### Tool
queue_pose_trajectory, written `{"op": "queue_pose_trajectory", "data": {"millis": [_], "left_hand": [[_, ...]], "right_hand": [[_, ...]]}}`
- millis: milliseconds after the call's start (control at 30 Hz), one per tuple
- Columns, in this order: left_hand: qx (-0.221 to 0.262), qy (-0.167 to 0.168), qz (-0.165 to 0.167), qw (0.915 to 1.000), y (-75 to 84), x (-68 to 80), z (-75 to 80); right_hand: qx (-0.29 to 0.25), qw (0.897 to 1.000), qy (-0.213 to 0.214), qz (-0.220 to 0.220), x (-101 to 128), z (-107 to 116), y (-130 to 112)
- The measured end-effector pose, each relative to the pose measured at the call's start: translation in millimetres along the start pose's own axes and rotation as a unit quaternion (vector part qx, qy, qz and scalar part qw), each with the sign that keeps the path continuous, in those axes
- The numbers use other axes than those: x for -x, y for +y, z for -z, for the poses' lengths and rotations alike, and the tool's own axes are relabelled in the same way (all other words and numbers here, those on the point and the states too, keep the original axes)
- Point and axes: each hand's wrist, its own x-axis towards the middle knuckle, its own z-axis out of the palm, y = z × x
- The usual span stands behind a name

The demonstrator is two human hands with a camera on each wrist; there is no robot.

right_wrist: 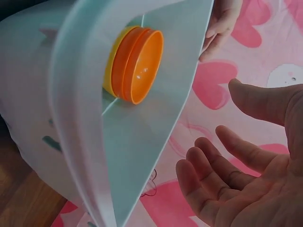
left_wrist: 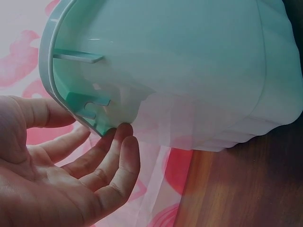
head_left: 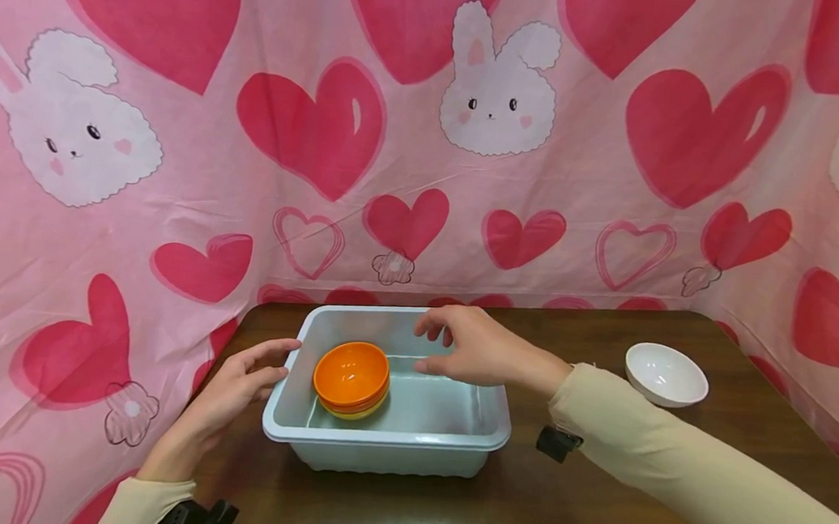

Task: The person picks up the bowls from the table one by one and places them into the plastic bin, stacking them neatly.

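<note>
On the brown wooden table [head_left: 593,501], pale green plastic tub [head_left: 407,444] holds stacked orange bowls [head_left: 350,376]. Left hand [head_left: 239,387], fingers relaxed, touches tub's left rim; right hand [head_left: 475,347] hovers loose above, empty. White bowl [head_left: 666,375] remains outside, well apart.

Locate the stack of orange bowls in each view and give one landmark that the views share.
Head: the stack of orange bowls sits left of centre, inside the pale tub, at its left end.
Left wrist: not in it; only the tub's outer wall and the left hand show.
Right wrist: upper centre, on the tub's floor, turned sideways in the picture.
Shared landmark: the tub, seen in all three.
</note>
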Motion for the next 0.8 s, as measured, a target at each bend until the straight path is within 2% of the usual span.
{"op": "queue_pose_trajectory", "data": {"millis": [300,800], "left_hand": [[-0.004,0.002,0.003,1.0000,0.2,0.0,-0.4],[0.008,0.005,0.003,1.0000,-3.5,0.6,-0.2]], "right_hand": [[-0.014,0.999,0.037,0.026,21,1,12],[-0.024,0.993,0.106,0.039,66,1,19]]}}
